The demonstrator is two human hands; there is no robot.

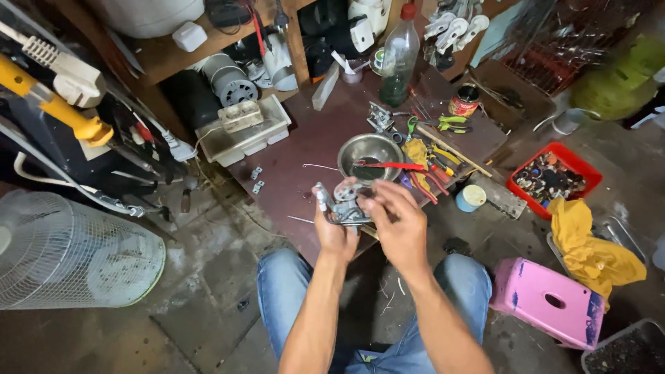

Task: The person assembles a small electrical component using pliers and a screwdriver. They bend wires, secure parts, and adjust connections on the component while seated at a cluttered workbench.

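My left hand (332, 232) grips a small grey metal part (341, 202) with tubes and fittings, held above my knees at the front edge of a low brown board (305, 138). My right hand (396, 220) pinches the right side of the same part with thumb and fingers. Just beyond my hands a steel bowl (370, 154) sits on the board with a red-handled tool (391, 165) lying across its rim.
Pliers, screwdrivers and a yellow rag (418, 154) lie right of the bowl. A plastic bottle (399, 55), a tin can (464, 100), a red tray of small parts (553, 179), a pink stool (547, 301) and a fan guard (69, 253) surround me.
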